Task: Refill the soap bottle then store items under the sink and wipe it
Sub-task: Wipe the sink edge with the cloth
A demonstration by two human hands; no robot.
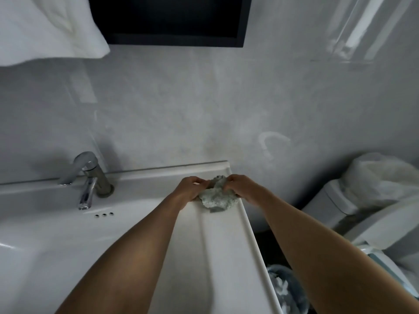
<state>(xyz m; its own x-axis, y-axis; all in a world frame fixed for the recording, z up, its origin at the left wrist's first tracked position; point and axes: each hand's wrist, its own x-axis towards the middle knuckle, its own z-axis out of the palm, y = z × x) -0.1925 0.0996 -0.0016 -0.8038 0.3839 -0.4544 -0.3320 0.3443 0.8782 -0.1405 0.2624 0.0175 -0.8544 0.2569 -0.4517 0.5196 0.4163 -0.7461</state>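
The left hand [190,189] and right hand [240,186] both pinch the crumpled cloth [217,198] with curled fingers, one hand on each side of it. The cloth rests on the flat right ledge of the sink [215,245], near the far corner by the wall and well apart from the faucet [88,175] at the left. A white towel [45,28] hangs at upper left; a toilet [340,200] and a bin [285,288] stand right of the sink.

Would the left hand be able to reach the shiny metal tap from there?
Probably yes. The left hand pinches the crumpled pale speckled cloth on the white sink ledge, and only bare sink lies between it and the shiny metal tap.
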